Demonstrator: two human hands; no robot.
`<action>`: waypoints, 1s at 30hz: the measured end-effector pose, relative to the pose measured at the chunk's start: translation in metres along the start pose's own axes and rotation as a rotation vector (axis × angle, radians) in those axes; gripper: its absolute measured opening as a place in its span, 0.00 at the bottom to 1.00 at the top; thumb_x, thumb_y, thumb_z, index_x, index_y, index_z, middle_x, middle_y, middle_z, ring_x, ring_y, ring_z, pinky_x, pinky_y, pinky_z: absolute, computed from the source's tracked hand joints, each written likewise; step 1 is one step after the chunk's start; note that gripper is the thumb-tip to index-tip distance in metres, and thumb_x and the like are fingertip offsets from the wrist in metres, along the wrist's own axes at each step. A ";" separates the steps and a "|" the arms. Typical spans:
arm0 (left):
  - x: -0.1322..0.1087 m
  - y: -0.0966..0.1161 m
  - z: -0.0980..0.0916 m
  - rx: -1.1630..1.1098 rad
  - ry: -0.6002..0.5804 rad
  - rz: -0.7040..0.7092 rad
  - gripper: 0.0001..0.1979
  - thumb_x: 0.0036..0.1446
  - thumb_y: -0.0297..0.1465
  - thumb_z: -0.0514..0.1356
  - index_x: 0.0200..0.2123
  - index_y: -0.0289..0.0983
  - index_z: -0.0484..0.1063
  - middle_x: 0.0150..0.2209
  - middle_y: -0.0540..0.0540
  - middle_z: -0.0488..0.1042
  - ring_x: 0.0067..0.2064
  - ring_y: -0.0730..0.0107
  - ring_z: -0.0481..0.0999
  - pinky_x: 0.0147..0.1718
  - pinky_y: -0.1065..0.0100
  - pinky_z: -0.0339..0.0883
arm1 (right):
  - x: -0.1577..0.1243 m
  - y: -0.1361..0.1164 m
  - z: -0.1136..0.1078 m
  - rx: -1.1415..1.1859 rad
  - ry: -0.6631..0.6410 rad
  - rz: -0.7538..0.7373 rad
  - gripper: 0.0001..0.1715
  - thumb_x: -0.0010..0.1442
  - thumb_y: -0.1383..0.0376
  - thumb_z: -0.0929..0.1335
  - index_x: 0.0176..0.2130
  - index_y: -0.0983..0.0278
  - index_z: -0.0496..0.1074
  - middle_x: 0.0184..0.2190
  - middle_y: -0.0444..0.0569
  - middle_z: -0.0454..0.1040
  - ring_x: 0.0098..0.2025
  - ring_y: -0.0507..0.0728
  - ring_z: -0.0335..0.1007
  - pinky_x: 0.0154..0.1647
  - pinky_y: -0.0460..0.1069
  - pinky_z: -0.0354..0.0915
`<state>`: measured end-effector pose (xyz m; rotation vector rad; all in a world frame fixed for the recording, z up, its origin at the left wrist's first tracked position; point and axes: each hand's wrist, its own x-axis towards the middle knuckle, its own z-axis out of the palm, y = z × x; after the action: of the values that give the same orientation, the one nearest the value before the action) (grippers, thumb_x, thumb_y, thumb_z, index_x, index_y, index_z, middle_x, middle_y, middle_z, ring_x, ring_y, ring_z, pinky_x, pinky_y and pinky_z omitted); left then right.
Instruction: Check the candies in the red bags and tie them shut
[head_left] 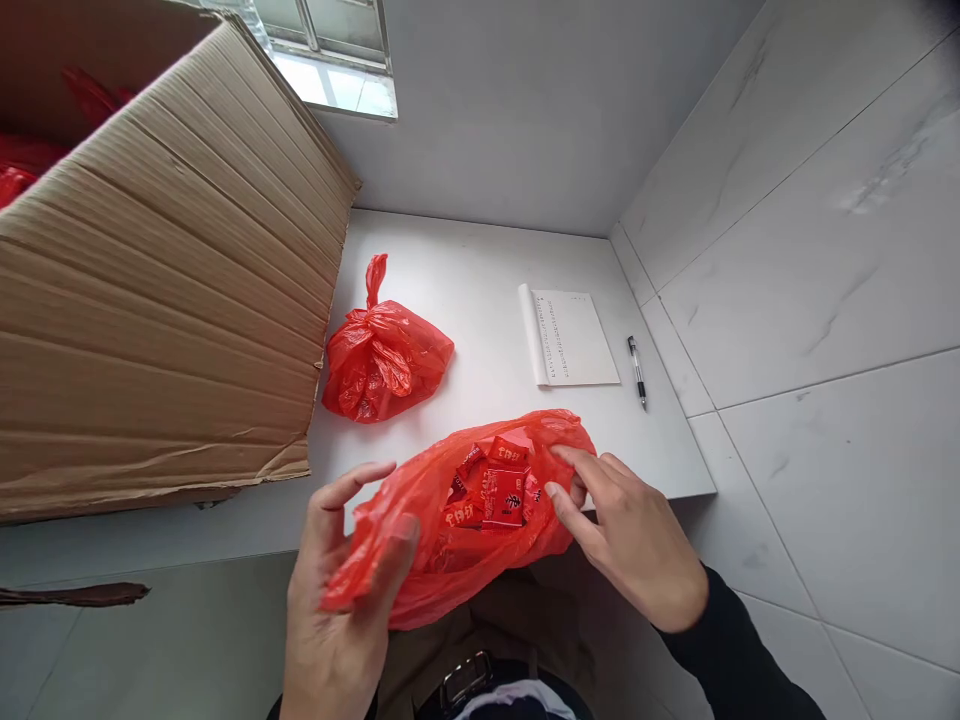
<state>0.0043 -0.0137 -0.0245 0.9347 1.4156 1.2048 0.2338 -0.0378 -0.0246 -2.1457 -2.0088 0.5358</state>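
An open red plastic bag (450,560) hangs in front of me at the table's near edge, with several small red packets (501,492) showing in its mouth. My left hand (337,600) grips the bag's left rim, with the thumb behind the plastic. My right hand (630,530) pinches the right rim with its fingertips. A second red bag (384,355), knotted at the top, lies on the white table (480,270) further back.
A large open cardboard box (165,280) fills the left side, with red bags inside at its top. A notepad (568,336) and a pen (637,370) lie at the table's right. Tiled walls close in at the right and behind.
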 end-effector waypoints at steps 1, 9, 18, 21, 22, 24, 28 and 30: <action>-0.001 0.000 0.000 0.001 -0.072 0.017 0.22 0.51 0.39 0.71 0.50 0.48 0.76 0.33 0.51 0.79 0.27 0.71 0.76 0.29 0.75 0.73 | 0.003 0.003 0.006 -0.027 -0.013 0.042 0.22 0.71 0.58 0.62 0.59 0.64 0.67 0.40 0.51 0.78 0.42 0.61 0.74 0.39 0.54 0.67; -0.003 0.004 -0.002 0.095 -0.301 0.156 0.07 0.53 0.36 0.70 0.35 0.43 0.77 0.31 0.49 0.77 0.29 0.71 0.75 0.27 0.78 0.70 | 0.027 0.015 0.040 -0.028 -0.057 0.134 0.18 0.70 0.55 0.63 0.48 0.63 0.74 0.38 0.51 0.79 0.42 0.61 0.76 0.35 0.51 0.65; -0.004 0.005 -0.013 0.158 -0.362 0.221 0.04 0.58 0.30 0.65 0.38 0.44 0.77 0.37 0.47 0.72 0.36 0.66 0.75 0.35 0.72 0.71 | 0.033 0.003 0.030 0.181 0.042 0.024 0.13 0.70 0.59 0.61 0.40 0.59 0.74 0.27 0.43 0.74 0.32 0.56 0.72 0.34 0.50 0.63; 0.004 0.012 -0.020 0.266 -0.167 0.375 0.06 0.55 0.29 0.68 0.37 0.43 0.78 0.46 0.44 0.71 0.50 0.60 0.73 0.47 0.70 0.69 | 0.015 -0.001 0.000 0.524 0.195 -0.081 0.08 0.68 0.59 0.65 0.39 0.58 0.72 0.32 0.43 0.71 0.35 0.55 0.68 0.40 0.50 0.65; 0.005 0.015 -0.022 0.274 -0.126 0.398 0.07 0.55 0.29 0.68 0.38 0.44 0.78 0.51 0.43 0.70 0.56 0.58 0.70 0.51 0.69 0.67 | 0.009 -0.002 -0.010 0.620 0.221 -0.108 0.07 0.68 0.60 0.65 0.38 0.57 0.72 0.34 0.44 0.71 0.38 0.55 0.69 0.42 0.50 0.66; 0.005 0.023 -0.024 0.201 -0.128 0.365 0.05 0.58 0.33 0.67 0.38 0.45 0.76 0.57 0.43 0.70 0.62 0.54 0.67 0.55 0.65 0.66 | -0.001 -0.002 -0.027 0.796 0.241 -0.138 0.04 0.68 0.61 0.65 0.40 0.56 0.71 0.41 0.46 0.71 0.45 0.57 0.69 0.47 0.51 0.67; 0.006 0.037 -0.021 -0.149 -0.306 0.166 0.10 0.66 0.42 0.57 0.40 0.44 0.73 0.40 0.42 0.79 0.52 0.51 0.77 0.46 0.58 0.73 | -0.007 0.000 -0.040 1.105 0.218 -0.183 0.05 0.68 0.62 0.64 0.43 0.54 0.70 0.41 0.46 0.71 0.42 0.56 0.70 0.40 0.48 0.71; 0.012 0.042 -0.015 -0.293 -0.372 0.110 0.11 0.67 0.43 0.56 0.40 0.43 0.72 0.25 0.49 0.73 0.36 0.59 0.79 0.40 0.60 0.74 | -0.003 -0.001 -0.040 1.171 0.232 -0.211 0.04 0.68 0.62 0.64 0.42 0.54 0.69 0.37 0.44 0.70 0.36 0.54 0.69 0.34 0.45 0.70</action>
<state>-0.0147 0.0034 0.0141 0.9777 0.8771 1.2059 0.2469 -0.0356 0.0138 -1.1827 -1.2205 1.0189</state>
